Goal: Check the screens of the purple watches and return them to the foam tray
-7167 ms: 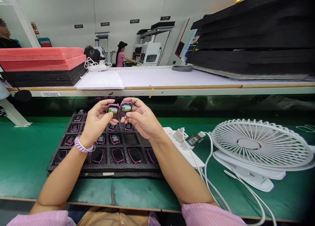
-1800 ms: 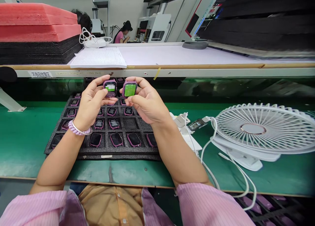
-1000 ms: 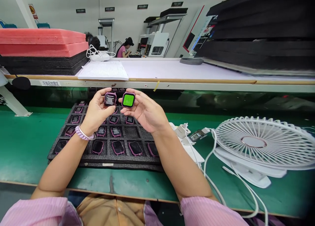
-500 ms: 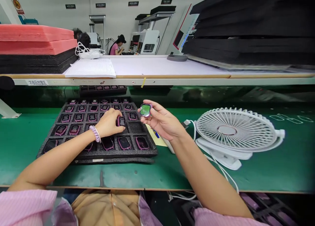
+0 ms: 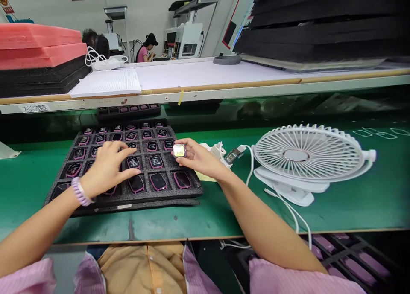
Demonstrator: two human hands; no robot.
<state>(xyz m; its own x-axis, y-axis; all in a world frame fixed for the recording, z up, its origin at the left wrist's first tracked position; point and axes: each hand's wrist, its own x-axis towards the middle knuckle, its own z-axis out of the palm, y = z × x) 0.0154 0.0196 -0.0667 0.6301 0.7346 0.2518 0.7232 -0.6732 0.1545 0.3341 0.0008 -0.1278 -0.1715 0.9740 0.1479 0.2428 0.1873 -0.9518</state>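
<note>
Between the thumb and fingers of my right hand (image 5: 197,157) is a smartwatch (image 5: 179,150) without a strap, its screen lit white and yellow. It is held over the right edge of a black foam tray (image 5: 179,193). The tray's cells hold rows of purple-rimmed watches, such as a dark-screened watch (image 5: 158,181) in the front row and a watch showing text (image 5: 156,161) behind it. My left hand (image 5: 110,168) hovers above the tray's middle with thumb and fingers apart and nothing between them. It hides several cells beneath it.
A white fan (image 5: 296,155) stands on the green bench to the right, with white cables (image 5: 290,208) beside it. Above runs a shelf (image 5: 179,74) with red foam sheets (image 5: 41,46) and a black foam stack (image 5: 320,38). Another person (image 5: 145,50) sits in the background.
My left hand has let go of a watch in the tray and moved left. The right hand's watch has come lower and left, its screen changing from green to white and yellow.
</note>
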